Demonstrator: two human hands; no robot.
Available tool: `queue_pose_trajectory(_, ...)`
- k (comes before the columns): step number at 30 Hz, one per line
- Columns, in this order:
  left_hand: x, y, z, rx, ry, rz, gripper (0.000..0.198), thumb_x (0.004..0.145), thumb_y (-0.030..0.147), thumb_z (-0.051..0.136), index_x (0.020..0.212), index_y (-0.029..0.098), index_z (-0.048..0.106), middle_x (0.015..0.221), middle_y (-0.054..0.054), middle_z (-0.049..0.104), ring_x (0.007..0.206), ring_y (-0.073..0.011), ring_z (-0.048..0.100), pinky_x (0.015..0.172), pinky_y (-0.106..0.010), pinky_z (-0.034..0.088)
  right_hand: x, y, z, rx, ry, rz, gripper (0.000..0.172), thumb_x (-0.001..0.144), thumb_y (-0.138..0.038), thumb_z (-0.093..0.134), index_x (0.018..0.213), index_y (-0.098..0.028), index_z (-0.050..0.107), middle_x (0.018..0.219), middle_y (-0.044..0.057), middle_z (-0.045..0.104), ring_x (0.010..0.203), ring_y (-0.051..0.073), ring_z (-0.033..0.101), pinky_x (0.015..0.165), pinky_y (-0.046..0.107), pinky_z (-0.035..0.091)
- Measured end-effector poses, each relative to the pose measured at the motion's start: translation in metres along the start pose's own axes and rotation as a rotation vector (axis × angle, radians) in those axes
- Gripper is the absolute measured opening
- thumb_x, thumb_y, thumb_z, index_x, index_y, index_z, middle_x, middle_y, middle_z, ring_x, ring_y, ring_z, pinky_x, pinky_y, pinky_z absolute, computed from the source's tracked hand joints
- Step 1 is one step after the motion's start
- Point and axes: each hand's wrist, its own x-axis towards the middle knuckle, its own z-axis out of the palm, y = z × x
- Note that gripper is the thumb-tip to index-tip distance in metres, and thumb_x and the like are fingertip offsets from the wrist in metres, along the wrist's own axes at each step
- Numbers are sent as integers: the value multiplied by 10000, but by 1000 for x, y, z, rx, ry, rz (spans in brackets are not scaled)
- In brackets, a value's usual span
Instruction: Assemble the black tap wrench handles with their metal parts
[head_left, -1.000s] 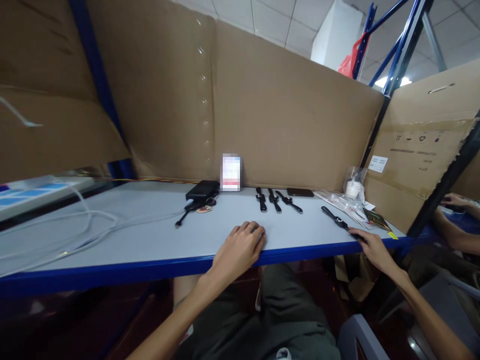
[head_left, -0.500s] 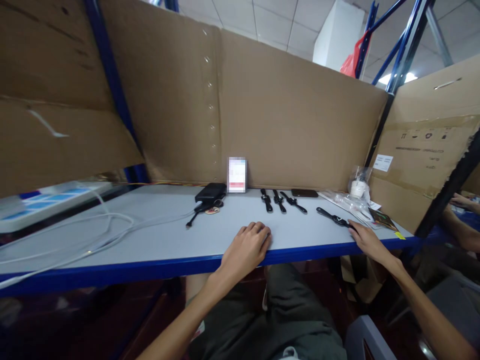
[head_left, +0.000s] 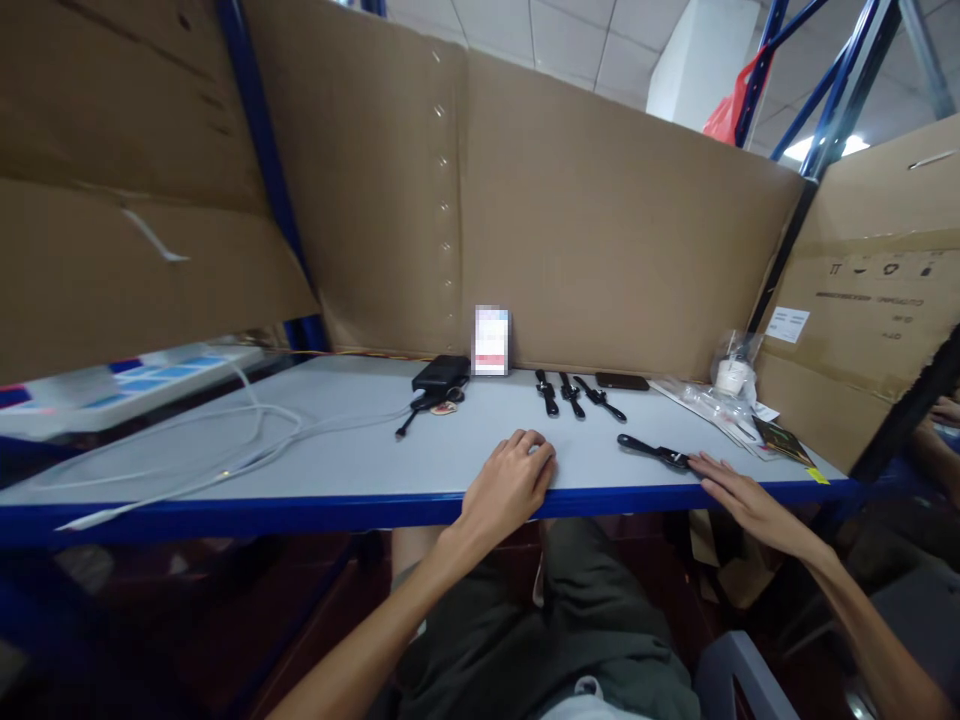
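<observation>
At the table's front edge, my left hand (head_left: 513, 476) rests palm down with its fingers curled in; no object shows in it. My right hand (head_left: 739, 492) lies farther right, its fingers stretched out flat over the near end of a black two-handled tool (head_left: 651, 450) that looks like a spokeshave. A shiny metal part sits in that tool's middle, and its right end is hidden under my fingertips. Behind it are three similar black tools: a left one (head_left: 547, 393), a middle one (head_left: 571, 396) and a right one (head_left: 601, 399).
A blurred lit screen (head_left: 491, 342) leans on the cardboard wall (head_left: 615, 230). Left of it are a black box (head_left: 440, 374) and white cables (head_left: 292, 435). A dark phone-like slab (head_left: 622, 381), a plastic-wrapped white item (head_left: 732, 377) and a dark packet (head_left: 781, 440) lie at right.
My right hand has flattened, its fingers stretching out from around the tool's end. The tool has swung slightly and sits nearer the table edge. The view has shifted; my left hand keeps its place.
</observation>
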Motion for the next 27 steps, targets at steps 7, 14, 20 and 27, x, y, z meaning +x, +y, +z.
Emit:
queue_pose_trajectory(7, -2, 0, 2, 61, 15, 8, 235, 1034, 208, 454, 941, 185, 668, 952, -86, 666, 970, -272, 591, 861, -402, 480, 81, -95, 71, -110, -50, -274, 478, 1051, -355, 426, 1459, -155, 574, 1563, 147, 491, 1478, 309, 434, 1231, 516, 363)
queue_pose_trajectory(14, -2, -1, 2, 104, -50, 10, 204, 1023, 216, 492, 931, 193, 673, 952, -79, 668, 977, -270, 615, 838, -392, 471, 126, -135, 112, -131, 55, -200, 373, 1028, -315, 472, 1358, -254, 633, 1467, 63, 621, 1386, 333, 546, 1166, 482, 431)
queue_pose_trajectory(20, -3, 1, 0, 118, -72, 0, 214, 1033, 220, 482, 947, 195, 677, 971, -73, 674, 976, -263, 617, 837, -384, 470, 123, -87, 91, -217, 103, -86, 341, 1017, -282, 479, 1270, -128, 648, 1385, 178, 664, 1313, 334, 604, 1099, 445, 480)
queue_pose_trajectory(27, -1, 4, -3, 128, -98, -15, 226, 1040, 222, 469, 947, 195, 673, 977, -73, 674, 983, -258, 617, 842, -383, 462, 91, -11, 46, -311, 143, 62, 365, 1012, -271, 451, 1282, -129, 652, 1376, 226, 657, 1327, 333, 605, 1110, 474, 479)
